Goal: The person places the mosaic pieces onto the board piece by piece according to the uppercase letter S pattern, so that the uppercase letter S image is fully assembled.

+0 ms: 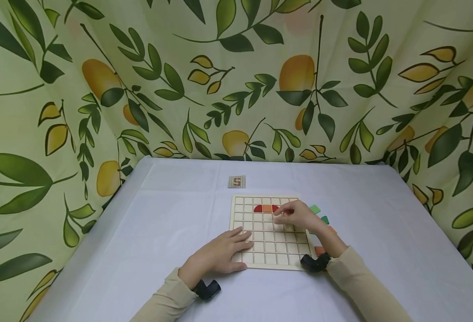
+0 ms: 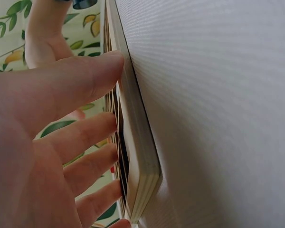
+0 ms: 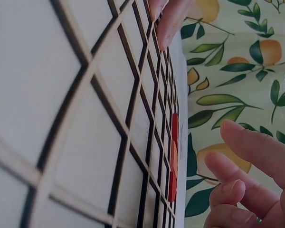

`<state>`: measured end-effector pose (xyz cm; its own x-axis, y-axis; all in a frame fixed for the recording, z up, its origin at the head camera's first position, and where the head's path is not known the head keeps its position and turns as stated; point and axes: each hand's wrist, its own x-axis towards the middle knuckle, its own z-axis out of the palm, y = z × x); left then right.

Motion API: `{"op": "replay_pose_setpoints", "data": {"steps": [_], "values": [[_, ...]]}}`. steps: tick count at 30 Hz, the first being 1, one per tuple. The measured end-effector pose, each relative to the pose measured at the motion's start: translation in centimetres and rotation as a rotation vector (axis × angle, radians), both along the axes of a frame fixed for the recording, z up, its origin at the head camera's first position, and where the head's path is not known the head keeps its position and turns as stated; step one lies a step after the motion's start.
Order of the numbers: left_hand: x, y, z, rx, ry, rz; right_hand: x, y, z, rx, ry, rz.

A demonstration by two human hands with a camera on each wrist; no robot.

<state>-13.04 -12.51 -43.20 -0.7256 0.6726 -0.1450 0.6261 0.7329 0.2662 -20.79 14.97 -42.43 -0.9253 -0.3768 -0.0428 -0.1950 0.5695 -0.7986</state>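
Note:
My left hand (image 1: 220, 252) rests with spread fingers on the left edge of a wooden grid board (image 1: 270, 264). In the left wrist view its thumb (image 2: 102, 71) lies at the board's edge and the other fingertips touch the grid. Over the right part of the board is my right hand (image 1: 297, 214), its fingers loosely bent and holding nothing. Those fingertips are beside a short row in the grid: a rounded red piece (image 1: 258, 209), an orange square (image 1: 267, 208) and another red piece (image 1: 275, 208). In the right wrist view the right fingers (image 3: 247, 152) stand apart from the board.
Behind the board lies a small card (image 1: 237, 182) with a gridded, S-like figure. Along the board's right side are loose green pieces (image 1: 314, 209) and orange pieces (image 1: 319, 251), partly hidden by the right arm. A leaf-patterned curtain (image 1: 256, 107) surrounds the white table (image 1: 172, 197).

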Motion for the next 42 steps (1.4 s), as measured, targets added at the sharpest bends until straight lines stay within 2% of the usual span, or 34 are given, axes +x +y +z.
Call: {"op": "replay_pose_setpoints", "data": {"steps": [10,23,31,42], "values": [[0.1,-0.1,0.1,0.025,-0.012,-0.009,0.1,1.7,1.0,-0.003,0.009,0.02],[-0.1,-0.1,0.3,0.029,-0.002,-0.027,0.0,3.7,1.8,0.007,-0.015,-0.039],[-0.1,0.0,0.3,0.025,-0.008,-0.029,-0.2,4.9,1.6,0.026,-0.005,-0.06],[-0.2,-0.1,0.1,0.014,0.001,-0.037,-0.9,6.6,1.3,0.001,-0.072,-0.134]]}}
